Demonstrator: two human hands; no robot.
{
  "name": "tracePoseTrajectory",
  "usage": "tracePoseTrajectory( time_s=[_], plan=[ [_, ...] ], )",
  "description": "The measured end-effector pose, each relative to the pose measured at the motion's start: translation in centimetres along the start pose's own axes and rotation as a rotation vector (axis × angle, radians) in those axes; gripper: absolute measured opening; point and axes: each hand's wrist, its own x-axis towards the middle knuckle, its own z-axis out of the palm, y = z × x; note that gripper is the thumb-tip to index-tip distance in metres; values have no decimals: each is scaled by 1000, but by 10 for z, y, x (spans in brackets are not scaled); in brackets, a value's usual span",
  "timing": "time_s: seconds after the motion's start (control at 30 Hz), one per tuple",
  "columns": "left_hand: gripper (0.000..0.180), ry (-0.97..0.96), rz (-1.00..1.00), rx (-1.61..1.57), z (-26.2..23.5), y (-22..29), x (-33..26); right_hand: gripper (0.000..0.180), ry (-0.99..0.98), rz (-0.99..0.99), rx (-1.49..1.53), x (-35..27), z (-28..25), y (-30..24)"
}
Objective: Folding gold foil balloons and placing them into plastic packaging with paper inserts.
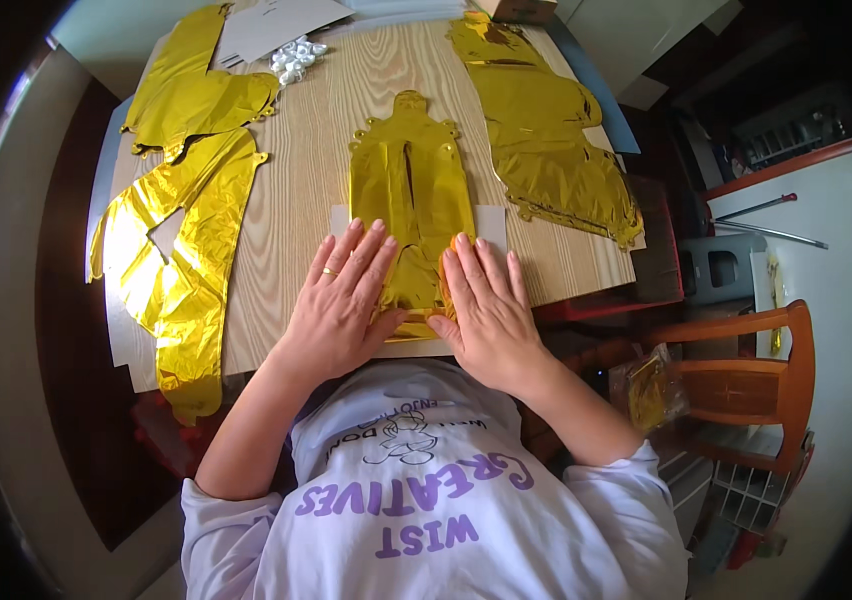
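A flat, shiny gold foil balloon point(411, 190) lies lengthwise in front of me, folded narrow, with small tabs near its far end. My left hand point(344, 295) rests flat on its near left edge, fingers stretched out, a ring on one finger. On the near right edge lies my right hand point(487, 305), its fingers also straight and slightly apart. Both thumbs point inward over the near end of the foil. A pale card or sheet point(491, 225) shows under the foil on either side.
More uninflated gold foil balloons lie at the left point(196, 220) and the right point(541, 125) of the wooden table point(301, 140). White glossy pieces point(296, 58) sit in a clear bag beside a white sheet point(281, 25). A wooden chair point(736, 385) holding a bagged gold foil packet point(648, 390) stands at the right.
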Motion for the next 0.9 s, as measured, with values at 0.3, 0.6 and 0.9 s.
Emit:
tracePoseTrajectory(
  time_s=[0.3, 0.6, 0.9],
  plan=[
    [79, -93, 7, 138, 4, -6, -1, 84, -1, 29, -29, -11, 5, 3],
    [79, -47, -22, 125, 7, -7, -8, 88, 15, 54, -24, -10, 7, 0],
    [82, -4, -200, 154, 4, 28, -41, 78, -11, -80, 221, -16, -15, 12]
  ],
)
